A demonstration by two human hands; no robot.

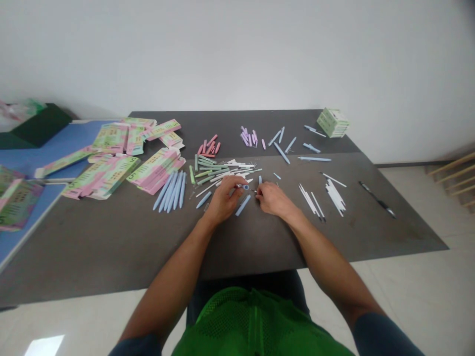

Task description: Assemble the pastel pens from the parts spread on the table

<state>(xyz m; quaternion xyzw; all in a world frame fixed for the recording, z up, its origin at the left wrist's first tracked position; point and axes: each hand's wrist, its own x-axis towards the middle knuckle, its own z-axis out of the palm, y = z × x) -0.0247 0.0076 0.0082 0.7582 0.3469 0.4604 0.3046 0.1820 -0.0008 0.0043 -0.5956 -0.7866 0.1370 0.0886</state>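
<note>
My left hand is closed around a light blue pen barrel, whose open round end faces right. Opposite it, the fingers of my right hand are pinched together. A tiny thin piece shows at those fingertips, too small to name. On the table between my hands lies a blue barrel piece, and another blue piece sits just beyond my right fingers. Behind my left hand spreads a pile of white refills mixed with green pen parts. Several blue pen barrels lie side by side farther left.
Pink-and-green cartons cover the table's left side. Red parts, purple parts and blue pens lie toward the back. White refills, a black pen and a small green box are at right.
</note>
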